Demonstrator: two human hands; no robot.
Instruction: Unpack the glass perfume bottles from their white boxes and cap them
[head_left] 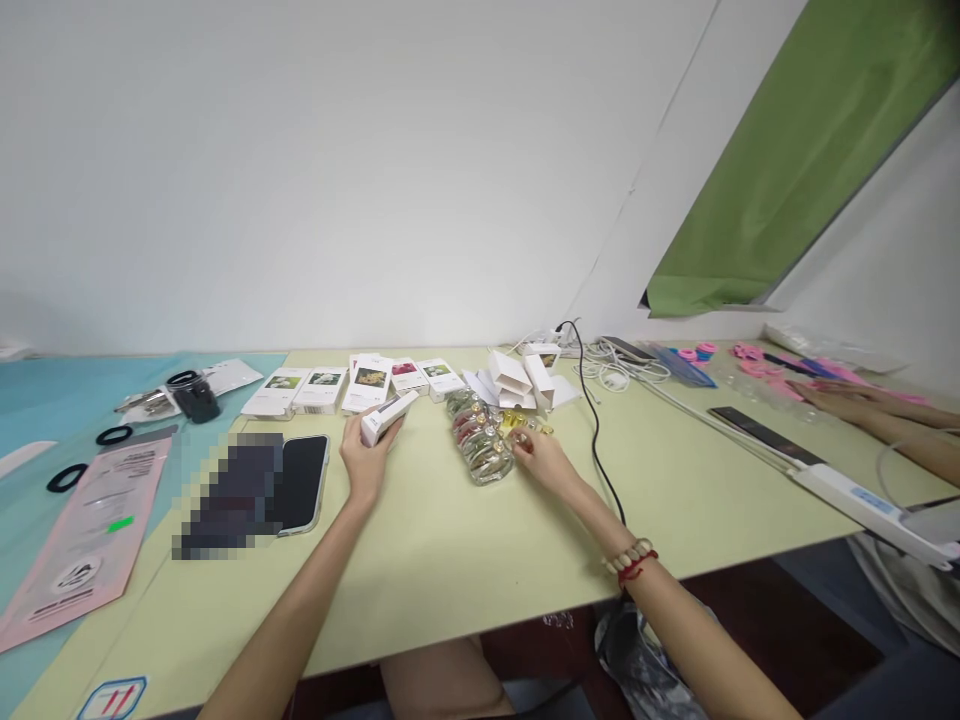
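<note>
A small white box (pixel 387 418) is held tilted in my left hand (pixel 365 455), with the fingers wrapped round it. My right hand (pixel 546 460) has its fingertips pinched together at the right side of a cluster of clear glass bottles (pixel 481 450); what they pinch is too small to make out. Green, red and yellow contents show through the glass. Small yellow bottles (pixel 526 420) lie just beyond my right fingers. Several white boxes with flower pictures (pixel 322 390) lie in a row behind my left hand.
Open white cartons (pixel 517 380) stand behind the bottles. A black cable (pixel 596 430) runs down past my right hand. Left are a phone (pixel 304 485), a pink pouch (pixel 97 530) and a dark jar (pixel 193 397). Another person's hands (pixel 847 400) rest at the far right, near a power strip (pixel 874 505).
</note>
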